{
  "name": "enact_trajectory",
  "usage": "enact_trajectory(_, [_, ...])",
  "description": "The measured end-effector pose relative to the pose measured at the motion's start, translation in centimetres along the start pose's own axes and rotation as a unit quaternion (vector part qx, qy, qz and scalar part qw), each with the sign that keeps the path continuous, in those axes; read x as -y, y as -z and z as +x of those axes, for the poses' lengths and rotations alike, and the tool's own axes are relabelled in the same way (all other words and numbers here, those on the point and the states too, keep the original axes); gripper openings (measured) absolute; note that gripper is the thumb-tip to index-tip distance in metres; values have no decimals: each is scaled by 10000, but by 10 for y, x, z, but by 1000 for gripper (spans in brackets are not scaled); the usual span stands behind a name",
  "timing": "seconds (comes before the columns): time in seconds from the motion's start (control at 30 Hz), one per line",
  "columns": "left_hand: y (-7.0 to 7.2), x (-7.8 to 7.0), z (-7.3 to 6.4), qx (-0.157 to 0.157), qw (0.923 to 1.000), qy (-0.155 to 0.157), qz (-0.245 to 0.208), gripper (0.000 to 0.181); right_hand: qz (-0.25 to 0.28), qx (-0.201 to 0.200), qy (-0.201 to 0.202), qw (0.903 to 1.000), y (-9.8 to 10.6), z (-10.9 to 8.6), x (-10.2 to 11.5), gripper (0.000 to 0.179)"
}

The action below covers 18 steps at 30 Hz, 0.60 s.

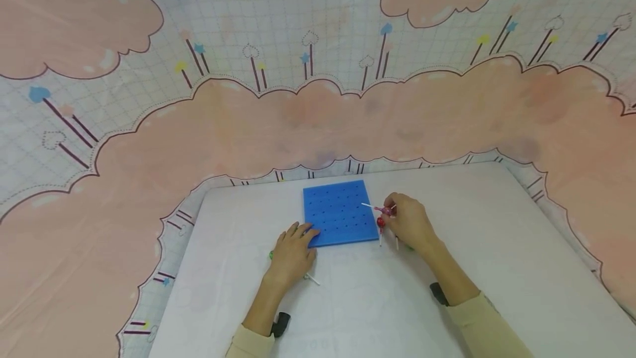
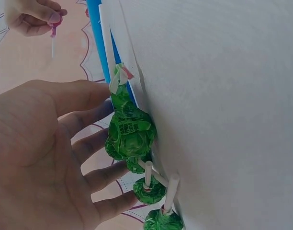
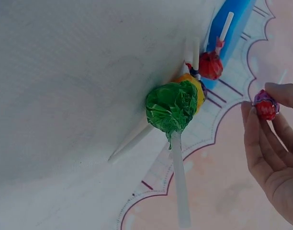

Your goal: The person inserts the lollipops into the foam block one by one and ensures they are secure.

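Observation:
My right hand (image 1: 409, 225) pinches a purple-and-red wrapped lollipop (image 1: 386, 211) between thumb and fingers. Its white stick points left over the right edge of a blue board (image 1: 340, 211) dotted with small holes. Fingers spread, my left hand (image 1: 293, 250) rests at the board's near left corner. Several green lollipops (image 2: 132, 134) lie beside its fingers in the left wrist view, partly hidden under the hand in the head view. Below the right hand are a red lollipop (image 3: 211, 66), a yellow one (image 3: 200, 93) and a green one (image 3: 171, 105).
The board lies flat on a white table (image 1: 358, 303), near its far edge. Behind and around the table hangs a cloth (image 1: 318, 120) printed with pink clouds.

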<state>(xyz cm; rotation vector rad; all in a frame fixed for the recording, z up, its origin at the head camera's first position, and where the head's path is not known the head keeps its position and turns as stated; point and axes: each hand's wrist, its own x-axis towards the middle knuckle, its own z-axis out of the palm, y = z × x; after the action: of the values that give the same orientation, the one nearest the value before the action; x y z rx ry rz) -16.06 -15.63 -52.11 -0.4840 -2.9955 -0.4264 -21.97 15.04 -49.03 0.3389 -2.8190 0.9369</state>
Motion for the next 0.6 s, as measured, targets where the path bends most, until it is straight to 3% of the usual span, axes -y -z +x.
enact_trajectory(0.27, [2, -1, 0, 137, 9998, 110, -49, 44, 76, -114, -40, 9999, -2, 4, 1, 22])
enact_trajectory(0.6, [4, -1, 0, 124, 9998, 83, -90, 44, 9, -576, 295, 9979, -6, 13, 1, 24])
